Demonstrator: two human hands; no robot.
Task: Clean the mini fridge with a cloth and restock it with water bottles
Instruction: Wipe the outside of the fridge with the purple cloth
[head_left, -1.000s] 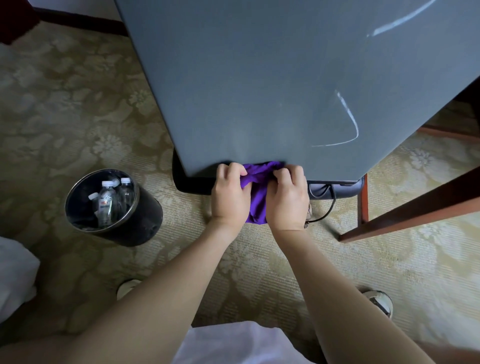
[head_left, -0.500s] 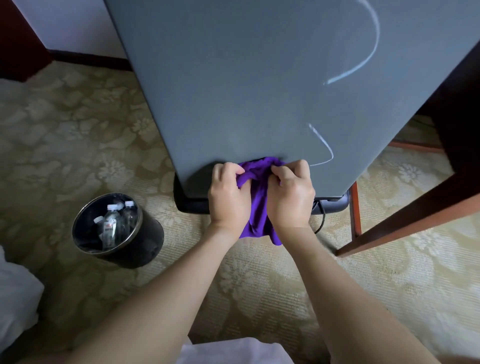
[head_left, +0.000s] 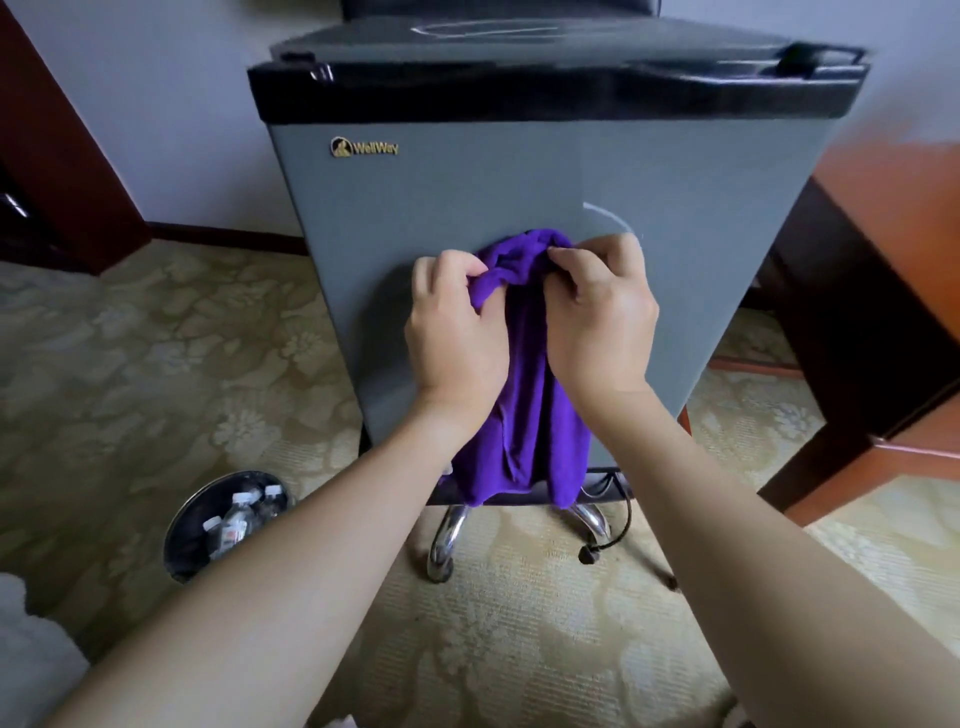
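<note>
Two bare forearms reach forward from the bottom of the view over a patterned carpet (head_left: 130, 364). Low on the left stands a round bin (head_left: 221, 525) holding several water bottles (head_left: 236, 522), well apart from the hands and on the left arm's side. Farther in, both hands meet at the middle of a grey fridge (head_left: 519, 182), whose door is closed. The left hand (head_left: 457, 332) and the right hand (head_left: 597, 317) sit side by side, fingers curled tightly, each pinching the bunched top of a purple cloth (head_left: 524, 415). The cloth's gathered end is pressed against the door just above the knuckles, and the rest hangs straight down between the wrists, its long axis vertical, ending near the fridge's bottom edge. A pale curved streak (head_left: 613, 221) lies on the door just above and right of the right hand, so that hand is nearer to it. Beyond, the fridge's black top (head_left: 545, 93) meets the wall; dark wooden furniture (head_left: 857, 312) stands to the right.
</note>
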